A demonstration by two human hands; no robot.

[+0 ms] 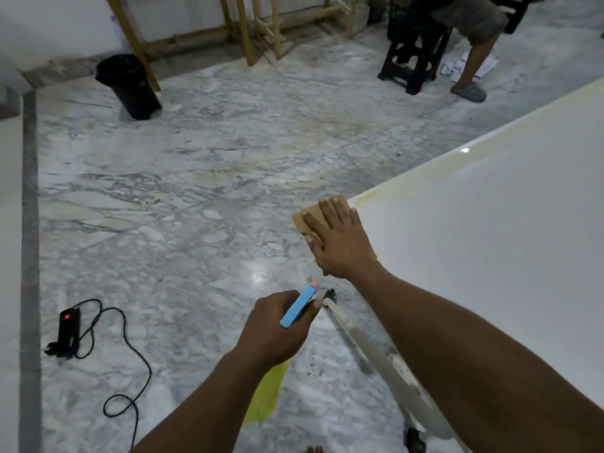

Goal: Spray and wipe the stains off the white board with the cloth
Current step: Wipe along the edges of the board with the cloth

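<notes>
The white board [490, 243] lies flat and fills the right side of the view. A yellowish stain [425, 178] runs along its far left edge. My right hand [340, 243] lies flat with straight fingers on a tan cloth [302, 219], pressing it onto the board's near left corner. My left hand [277, 331] grips a spray bottle [298, 306] with a blue head and a yellow body, held over the floor just left of the board, nozzle pointing toward the cloth.
The board rests on a white stand leg [369, 351] with a caster [414, 439]. On the marble floor lie a black power strip [67, 331] with cable, a black bin [129, 86], wooden frames [248, 31], and a black stool [413, 57] with a seated person [470, 44].
</notes>
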